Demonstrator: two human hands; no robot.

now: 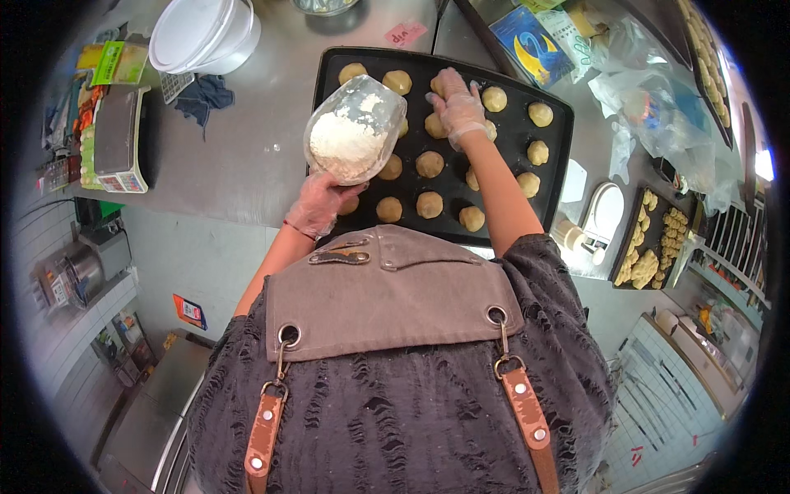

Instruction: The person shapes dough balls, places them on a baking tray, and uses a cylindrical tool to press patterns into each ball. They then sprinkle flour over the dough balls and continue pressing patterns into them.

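My left hand, in a clear plastic glove, grips a clear plastic container that holds white flour. The container is over the left side of a black baking tray. Round pale dough balls sit in rows on this tray, among them a dough ball near the middle. My gloved right hand reaches over the tray with its fingers spread. Its fingertips touch a dough ball in the far row and partly hide it.
At the far left stand a white lidded bucket, a blue cloth and a digital scale. Packaging bags and crumpled clear plastic lie right of the tray. Another tray holds shaped dough pieces.
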